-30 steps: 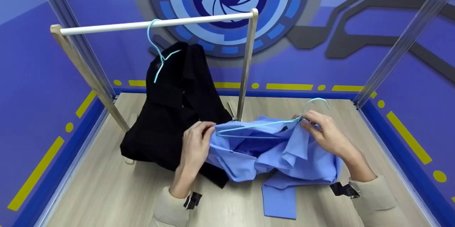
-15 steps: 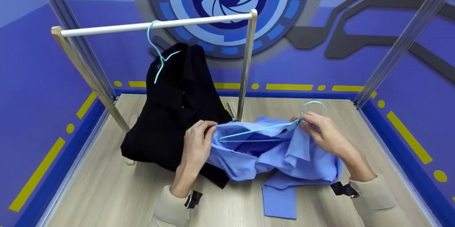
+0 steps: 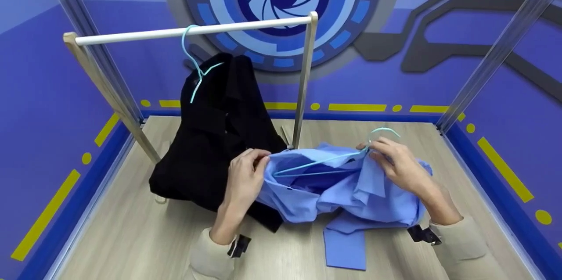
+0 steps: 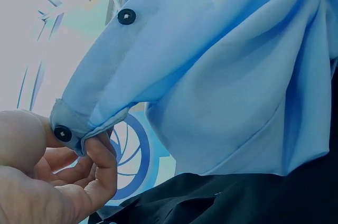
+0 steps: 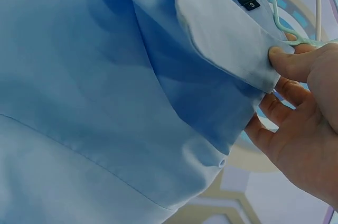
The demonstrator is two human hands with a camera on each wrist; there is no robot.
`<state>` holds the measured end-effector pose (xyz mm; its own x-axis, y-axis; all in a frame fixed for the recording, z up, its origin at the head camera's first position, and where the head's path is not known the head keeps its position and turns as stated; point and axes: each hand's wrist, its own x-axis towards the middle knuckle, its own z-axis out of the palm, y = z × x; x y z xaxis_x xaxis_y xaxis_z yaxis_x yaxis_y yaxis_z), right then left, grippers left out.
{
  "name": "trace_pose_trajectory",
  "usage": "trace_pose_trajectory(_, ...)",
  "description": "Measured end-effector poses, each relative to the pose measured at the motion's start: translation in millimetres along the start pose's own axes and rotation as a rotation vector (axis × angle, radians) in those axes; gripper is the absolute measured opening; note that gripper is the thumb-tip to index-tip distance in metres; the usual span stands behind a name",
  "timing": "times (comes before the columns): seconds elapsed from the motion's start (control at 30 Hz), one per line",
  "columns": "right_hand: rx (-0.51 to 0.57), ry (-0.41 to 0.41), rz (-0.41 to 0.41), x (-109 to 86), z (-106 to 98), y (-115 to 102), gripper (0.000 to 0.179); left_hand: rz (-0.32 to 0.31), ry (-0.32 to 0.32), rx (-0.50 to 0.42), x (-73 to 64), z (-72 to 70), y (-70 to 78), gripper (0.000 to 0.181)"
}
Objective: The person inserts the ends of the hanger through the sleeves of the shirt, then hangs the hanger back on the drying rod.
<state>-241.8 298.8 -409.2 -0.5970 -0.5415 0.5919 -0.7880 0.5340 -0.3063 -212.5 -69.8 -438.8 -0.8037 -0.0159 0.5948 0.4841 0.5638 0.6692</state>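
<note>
A light blue shirt (image 3: 294, 203) with dark buttons is bunched over the table, its opening spread. My left hand (image 3: 246, 177) pinches the shirt's buttoned front edge at the left; the left wrist view shows a button (image 4: 63, 133) right by the thumb and fingers. A mint-green hanger (image 3: 316, 163) lies partly inside the shirt, one end near my left hand. With thumb and fingers my right hand (image 3: 401, 163) holds the shirt's collar (image 5: 227, 34) beside the hanger's neck. Above that hand the hook (image 3: 384, 129) sticks up. The hanger's far arm is hidden by cloth.
A clothes rack with a white rod (image 3: 246, 26) and wooden legs (image 3: 305, 82) stands at the back left. A black shirt (image 3: 206, 139) hangs from it on another mint-green hanger (image 3: 193, 52), its lower part spread on the wooden table (image 3: 131, 227). Blue-purple walls enclose the table.
The hanger has shifted slightly left and its hook has come down a little, together with my right hand. My left hand has crept slightly right, still pinching the shirt edge.
</note>
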Motion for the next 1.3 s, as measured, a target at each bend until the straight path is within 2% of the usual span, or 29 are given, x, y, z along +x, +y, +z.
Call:
trace_pose_trajectory(0.27, -0.007, -0.016, -0.007, 1.1, 2.8, -2.3, 0.037, -0.024, -0.019, -0.011, 1.7, -2.2, 5.6, 0.006)
trace_pose_trajectory(0.4, -0.046, -0.002, 0.012, 0.9, 5.1, -1.2, 0.035, -0.039, -0.030, -0.020, 1.6, -2.2, 8.2, 0.006)
trace_pose_trajectory(0.73, -0.040, 0.054, 0.004, 2.4, 10.9, 1.2, 0.032, -0.047, -0.055, -0.064, -0.7, -2.0, 13.8, 0.005)
trace_pose_trajectory(1.03, -0.044, 0.122, -0.008, 3.5, 15.1, -1.6, 0.033, -0.017, -0.101, -0.095, -3.6, 1.7, 14.6, 0.006)
trace_pose_trajectory(1.3, -0.055, 0.133, -0.005, 3.3, 15.7, -0.9, 0.031, 0.028, -0.177, -0.084, -6.9, 4.9, 14.0, 0.004)
